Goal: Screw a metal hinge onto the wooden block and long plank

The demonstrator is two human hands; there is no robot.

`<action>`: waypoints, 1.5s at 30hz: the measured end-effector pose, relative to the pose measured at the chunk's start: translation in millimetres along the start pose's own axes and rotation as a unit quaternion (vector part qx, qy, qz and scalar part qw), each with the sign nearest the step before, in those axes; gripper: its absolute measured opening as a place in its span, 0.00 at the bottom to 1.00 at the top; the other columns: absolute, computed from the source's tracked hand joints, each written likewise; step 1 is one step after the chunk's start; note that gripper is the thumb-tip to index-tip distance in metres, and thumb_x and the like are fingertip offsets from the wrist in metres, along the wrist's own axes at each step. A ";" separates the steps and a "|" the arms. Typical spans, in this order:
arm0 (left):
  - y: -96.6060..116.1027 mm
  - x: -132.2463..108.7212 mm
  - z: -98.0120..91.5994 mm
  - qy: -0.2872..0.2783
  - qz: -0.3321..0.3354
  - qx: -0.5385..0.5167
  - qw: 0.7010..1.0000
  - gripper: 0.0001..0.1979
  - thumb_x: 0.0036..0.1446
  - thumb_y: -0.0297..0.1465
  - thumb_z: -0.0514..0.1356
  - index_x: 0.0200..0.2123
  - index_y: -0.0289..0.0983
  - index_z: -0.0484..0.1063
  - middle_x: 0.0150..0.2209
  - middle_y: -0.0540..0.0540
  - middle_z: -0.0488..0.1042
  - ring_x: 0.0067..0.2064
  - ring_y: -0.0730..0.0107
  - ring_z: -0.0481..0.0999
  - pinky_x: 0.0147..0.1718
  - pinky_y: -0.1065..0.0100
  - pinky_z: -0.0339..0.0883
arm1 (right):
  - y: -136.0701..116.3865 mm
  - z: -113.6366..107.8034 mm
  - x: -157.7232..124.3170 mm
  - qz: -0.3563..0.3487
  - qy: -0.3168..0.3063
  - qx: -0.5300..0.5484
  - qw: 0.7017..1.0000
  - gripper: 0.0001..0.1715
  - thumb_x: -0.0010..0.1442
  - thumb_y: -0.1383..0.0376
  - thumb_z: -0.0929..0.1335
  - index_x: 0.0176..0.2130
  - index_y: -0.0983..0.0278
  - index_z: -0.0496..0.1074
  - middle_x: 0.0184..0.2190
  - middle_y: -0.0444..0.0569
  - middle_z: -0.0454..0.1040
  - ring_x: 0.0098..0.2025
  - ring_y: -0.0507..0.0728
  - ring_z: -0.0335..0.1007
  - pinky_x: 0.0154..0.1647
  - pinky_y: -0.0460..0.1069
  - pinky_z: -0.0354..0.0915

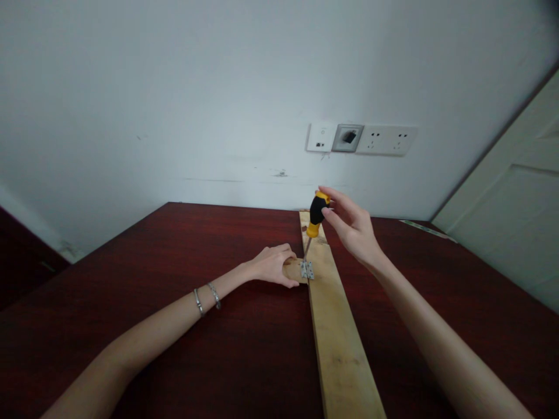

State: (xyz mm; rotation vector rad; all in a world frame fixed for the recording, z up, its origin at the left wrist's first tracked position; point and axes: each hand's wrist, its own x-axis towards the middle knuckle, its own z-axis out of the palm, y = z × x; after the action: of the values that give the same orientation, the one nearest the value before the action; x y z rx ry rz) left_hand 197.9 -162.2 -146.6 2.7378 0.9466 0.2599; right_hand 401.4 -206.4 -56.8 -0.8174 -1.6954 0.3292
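While your right hand grips the screwdriver with the yellow-and-black handle and slim metal shank, your left hand clasps the short, pale wooden block between the thumb on its near side and the fingers on its far side. Your right thumb and fingers close on the upper part of the handle; the shank runs down from that grip, slightly tilted, its lower end leaning toward your left hand. Just beyond the left fingertips, on the right, lies the small silver metal hinge with two leaves. Its left leaf lies on the block and its right leaf on the long, pale yellow wooden plank. The screwdriver tip meets the far part of the left leaf; whether it sits in a screw is too small to tell. The plank runs lengthwise below your right grip, extending both toward you and away to the wall, and the block adjoins its left edge. Beneath both grips is the dark red wooden tabletop. Behind your left grip, two silver bracelets circle the wrist. Beyond your right grip, a row of white and grey wall sockets is mounted on the pale wall.
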 end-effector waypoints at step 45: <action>1.4 -1.4 -3.7 -0.011 0.002 -0.005 1.000 0.34 0.44 0.53 0.65 0.50 0.39 0.69 0.46 0.46 0.68 0.44 0.59 0.73 0.40 0.63 0.67 | 6.1 4.1 2.0 -0.015 0.083 0.006 0.996 0.13 0.55 0.63 0.71 0.43 0.56 0.70 0.41 0.45 0.73 0.42 0.55 0.71 0.41 0.51 0.71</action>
State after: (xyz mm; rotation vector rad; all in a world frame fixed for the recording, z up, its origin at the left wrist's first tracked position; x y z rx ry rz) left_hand 196.8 -163.6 -142.9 2.7280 0.9300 0.2337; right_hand 399.5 -199.9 -60.2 -0.7876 -1.5468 0.2439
